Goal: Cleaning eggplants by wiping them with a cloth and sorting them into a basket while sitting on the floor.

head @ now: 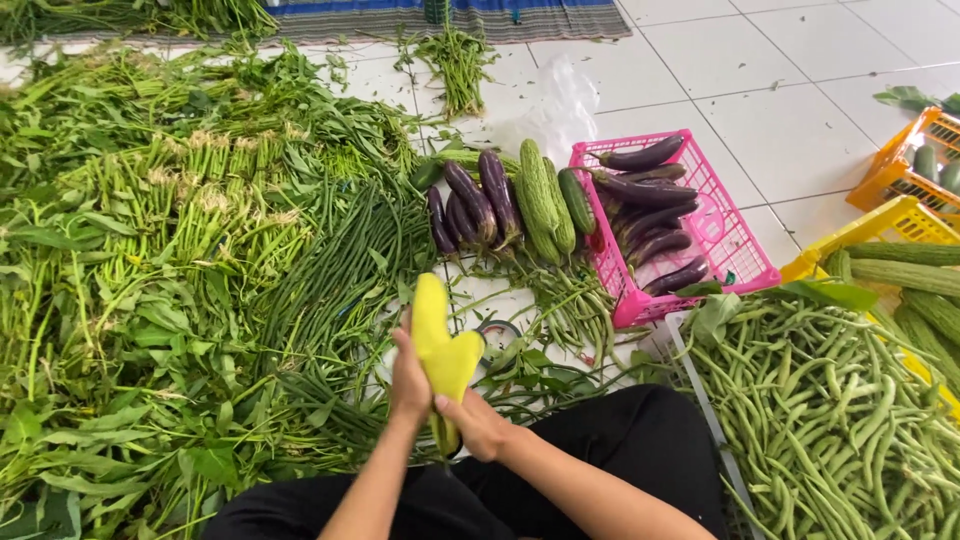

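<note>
Head view, looking down at a person sitting on the white tiled floor, black trousers. Left hand and right hand are close together over the lap, both closed on a bright yellow rubber glove. Left hand grips the glove's side at the cuff end; right hand clamps the lower edge from the other side. Glove stands roughly upright, one long finger pointing away from the body.

Just past the glove: loose green stalks and long beans on the tiles. Further out, a row of dark purple long eggplants lies beside ridged green bitter gourds and a smooth green cucumber. Right of those, touching, a pink plastic lattice basket holds more purple eggplants.

Left side: big spread of leafy green bundles and dark green yardlong beans. Right side: heap of pale green string beans, near the right knee. Far right: yellow plastic crate with ridged gourds, orange plastic crate behind it.
</note>
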